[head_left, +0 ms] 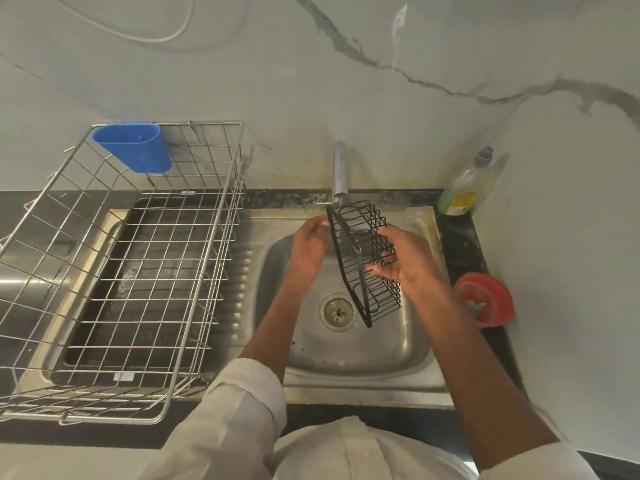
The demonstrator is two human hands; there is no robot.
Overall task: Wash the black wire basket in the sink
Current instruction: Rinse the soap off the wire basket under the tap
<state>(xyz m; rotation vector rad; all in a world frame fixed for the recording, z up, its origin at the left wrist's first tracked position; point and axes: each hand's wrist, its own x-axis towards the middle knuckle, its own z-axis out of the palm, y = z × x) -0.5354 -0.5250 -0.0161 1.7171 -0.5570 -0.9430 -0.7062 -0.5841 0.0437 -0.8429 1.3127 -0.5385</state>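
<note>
A person holds a black wire basket [363, 261] on edge over the steel sink [408, 344], centre right of frame, below the tap [340, 171]. The right hand [408, 261] grips its mesh; the left hand [309, 242] pinches its upper rim.

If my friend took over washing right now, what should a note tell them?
Left hand: at the basket's left edge near the tap; whether it grips cannot be told.
Right hand: fingers curled through the wires of the black wire basket, holding it tilted on edge above the sink, under the tap.
Soap bottle stands on the counter to the right; the empty drying rack sits on the left.
Done: basket is over the sink.
Left: no running water or suds show, so scrub, rinse, then perhaps set it in the rack.
</note>
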